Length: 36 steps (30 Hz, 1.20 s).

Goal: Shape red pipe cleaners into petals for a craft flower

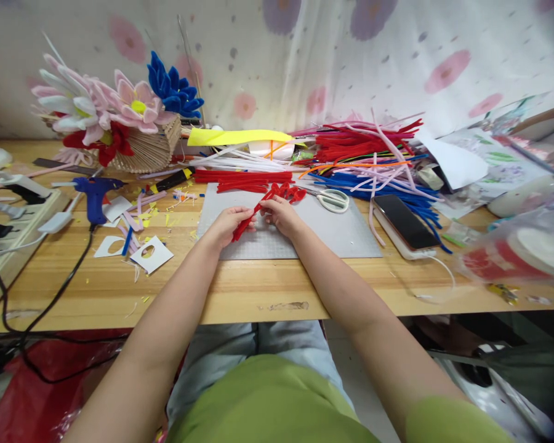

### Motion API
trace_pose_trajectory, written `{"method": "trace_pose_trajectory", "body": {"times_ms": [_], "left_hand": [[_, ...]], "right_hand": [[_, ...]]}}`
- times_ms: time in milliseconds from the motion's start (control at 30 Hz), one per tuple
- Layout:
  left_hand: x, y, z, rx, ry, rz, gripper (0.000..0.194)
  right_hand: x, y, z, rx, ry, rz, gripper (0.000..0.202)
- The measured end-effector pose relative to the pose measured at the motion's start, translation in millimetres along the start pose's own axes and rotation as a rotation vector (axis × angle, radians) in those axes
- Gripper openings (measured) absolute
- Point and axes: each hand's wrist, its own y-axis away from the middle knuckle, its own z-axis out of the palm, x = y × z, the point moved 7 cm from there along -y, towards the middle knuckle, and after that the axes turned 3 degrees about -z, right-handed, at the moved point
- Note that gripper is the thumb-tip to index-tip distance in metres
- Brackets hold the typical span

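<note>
Between my two hands, over the grey cutting mat [337,237], is a bundle of red pipe cleaners [242,229]. My left hand [233,224] is closed around its lower part, which sticks out beneath the fingers. My right hand [277,214] pinches the upper end of the same red piece. Just behind my right hand lie red pipe-cleaner loops [297,194] on the mat. Scissors [333,200] with pale handles rest to the right of them. A row of straight red pipe cleaners [240,179] lies along the mat's back edge.
A blue glue gun [95,195] stands left, near a fan-shaped holder with fuzzy flowers [138,107]. Paper squares with holes [152,254] and scraps lie nearby. Right are piled pipe cleaners [364,144], a phone [406,221] on a charging cable and a bagged cup [521,252].
</note>
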Motion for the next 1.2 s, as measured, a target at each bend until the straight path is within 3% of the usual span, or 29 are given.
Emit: {"method": "trace_pose_trajectory", "body": {"times_ms": [133,300,467,667,900,1000,1200], "left_hand": [[1,2,1.6,0.027,0.006,0.000,0.015],[-2,2,4.6,0.026,-0.006,-0.017,0.015],[-6,-1,8.9,-0.017,0.012,-0.024,0.010],[-7,0,14.4,0.003,0.024,-0.018,0.015],[-9,3,19.7,-0.022,0.066,-0.091,0.019],[-10,5,19.4,-0.022,0.089,-0.104,0.020],[-8,2,18.9,-0.016,0.100,-0.082,0.014]], "right_hand": [[2,1,5,-0.009,-0.072,0.021,0.025],[4,2,12,-0.063,0.040,-0.010,0.035],[5,-4,1,0.065,-0.002,-0.016,0.035],[3,-3,-11,0.206,-0.099,0.104,0.027],[-2,-1,-12,0.206,-0.134,0.146,0.028],[-1,0,-10,0.147,-0.118,0.159,0.027],[-3,-1,-14,0.078,0.011,0.077,0.027]]}}
